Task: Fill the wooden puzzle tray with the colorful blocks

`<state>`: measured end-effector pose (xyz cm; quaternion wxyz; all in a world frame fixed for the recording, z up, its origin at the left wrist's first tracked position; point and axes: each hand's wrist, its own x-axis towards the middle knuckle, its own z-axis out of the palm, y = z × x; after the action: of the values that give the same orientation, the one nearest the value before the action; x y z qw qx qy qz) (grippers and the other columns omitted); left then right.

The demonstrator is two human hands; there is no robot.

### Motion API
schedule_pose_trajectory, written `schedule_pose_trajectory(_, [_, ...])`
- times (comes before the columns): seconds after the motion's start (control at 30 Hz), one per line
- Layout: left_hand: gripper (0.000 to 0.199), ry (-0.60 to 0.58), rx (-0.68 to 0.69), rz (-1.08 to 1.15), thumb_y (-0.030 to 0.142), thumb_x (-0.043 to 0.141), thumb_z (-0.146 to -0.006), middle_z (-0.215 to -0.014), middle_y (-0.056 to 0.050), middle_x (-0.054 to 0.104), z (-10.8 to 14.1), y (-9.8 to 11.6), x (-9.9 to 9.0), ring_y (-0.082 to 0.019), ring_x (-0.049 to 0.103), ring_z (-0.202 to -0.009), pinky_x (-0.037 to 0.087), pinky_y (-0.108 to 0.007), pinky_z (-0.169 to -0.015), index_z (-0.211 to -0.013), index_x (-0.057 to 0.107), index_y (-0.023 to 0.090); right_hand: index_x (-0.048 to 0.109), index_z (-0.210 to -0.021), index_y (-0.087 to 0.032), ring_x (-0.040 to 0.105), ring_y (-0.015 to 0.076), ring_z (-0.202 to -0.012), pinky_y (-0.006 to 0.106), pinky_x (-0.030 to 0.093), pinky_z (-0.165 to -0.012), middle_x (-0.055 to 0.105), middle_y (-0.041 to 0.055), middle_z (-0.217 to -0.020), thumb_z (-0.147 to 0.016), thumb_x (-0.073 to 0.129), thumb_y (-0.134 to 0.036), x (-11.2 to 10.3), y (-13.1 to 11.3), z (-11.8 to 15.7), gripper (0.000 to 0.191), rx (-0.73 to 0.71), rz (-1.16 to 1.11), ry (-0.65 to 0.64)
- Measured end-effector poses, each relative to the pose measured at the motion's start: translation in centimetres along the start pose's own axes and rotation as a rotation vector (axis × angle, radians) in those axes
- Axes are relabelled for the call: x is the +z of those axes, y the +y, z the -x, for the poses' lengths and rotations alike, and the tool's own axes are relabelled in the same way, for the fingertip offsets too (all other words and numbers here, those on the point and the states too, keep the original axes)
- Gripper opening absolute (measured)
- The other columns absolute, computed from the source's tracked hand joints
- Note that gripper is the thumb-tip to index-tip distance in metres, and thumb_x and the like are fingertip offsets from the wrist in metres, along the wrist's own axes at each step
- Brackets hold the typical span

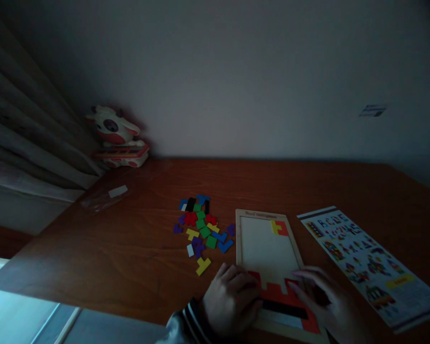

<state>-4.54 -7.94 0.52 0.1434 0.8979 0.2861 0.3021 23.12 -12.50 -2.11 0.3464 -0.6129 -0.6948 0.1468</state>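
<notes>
A wooden puzzle tray point(239, 239) lies on the table before me. Red pieces point(272, 292), a black bar point(284, 308) and a pale bar fill its near end; a yellow piece point(274, 227) and a red piece point(282, 228) sit in its far right corner. My left hand point(232, 296) is closed over the tray's left rim, its curled fingers reaching onto the near pieces. At the right rim, the thumb and forefinger of my right hand point(329, 301) close on a red puzzle piece point(291, 282). Both hands hide parts of the near end.
Several loose coloured pieces point(204, 232) are scattered left of the tray. A printed pattern sheet point(365, 258) lies to its right. Farther back are a clear plastic bag point(98, 200) and a cow-shaped toy keyboard point(118, 138), by the curtain point(32, 119). A wall stands behind the table.
</notes>
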Motion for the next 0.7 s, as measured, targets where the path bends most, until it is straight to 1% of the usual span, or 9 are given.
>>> schedule_pose_trajectory(0.2, [0.011,0.044,0.022,-0.030,0.027,0.062,-0.090,-0.095,-0.003,0.073,-0.28,0.08,-0.23,-0.019,0.062,-0.086,0.044,-0.035,-0.075,-0.097,0.069,0.023,0.068,-0.096,-0.027,0.070,0.0180,-0.082,0.025,0.059,-0.071,0.070,0.0037,-0.093,-0.087,0.066,-0.044,0.08,0.17,-0.01,0.020,-0.010,-0.028,0.015])
schedule_pose_trajectory(0.27, [0.011,0.049,0.026,-0.029,0.027,0.062,-0.091,-0.096,-0.004,0.074,-0.35,0.03,-0.33,-0.019,0.063,-0.086,0.046,-0.035,-0.075,-0.098,0.070,0.023,0.068,-0.096,-0.027,0.069,0.0190,-0.084,0.027,0.059,-0.072,0.070,0.0052,-0.095,-0.088,0.063,-0.045,0.14,0.14,-0.11,0.020,-0.005,-0.040,0.025])
schedule_pose_trajectory(0.43, [0.013,0.058,-0.002,-0.054,0.023,0.060,-0.093,-0.097,-0.005,0.074,-0.51,-0.06,-0.56,-0.018,0.064,-0.086,0.049,-0.034,-0.077,-0.101,0.070,0.022,0.066,-0.100,-0.025,0.068,0.0217,-0.093,0.033,0.059,-0.079,0.068,0.0084,-0.104,-0.092,0.056,-0.044,0.29,-0.04,-0.39,0.023,0.008,-0.072,0.099])
schedule_pose_trajectory(0.6, [0.017,0.111,-0.026,-0.082,0.020,0.060,-0.092,-0.098,-0.004,0.074,-0.28,-0.14,-0.42,-0.018,0.065,-0.085,0.051,-0.034,-0.076,-0.106,0.070,0.022,0.066,-0.098,-0.025,0.068,0.0202,-0.088,0.033,0.058,-0.076,0.068,0.0069,-0.100,-0.094,0.054,-0.043,0.26,-0.23,-0.50,0.022,0.013,-0.103,0.106])
schedule_pose_trajectory(0.7, [0.018,0.120,-0.028,-0.093,0.019,0.060,-0.092,-0.098,-0.004,0.074,-0.03,-0.20,-0.26,-0.018,0.065,-0.085,0.051,-0.034,-0.078,-0.107,0.069,0.022,0.067,-0.097,-0.025,0.069,0.0204,-0.087,0.033,0.058,-0.076,0.068,0.0064,-0.098,-0.093,0.054,-0.043,0.23,-0.27,-0.52,0.022,0.004,-0.112,0.108])
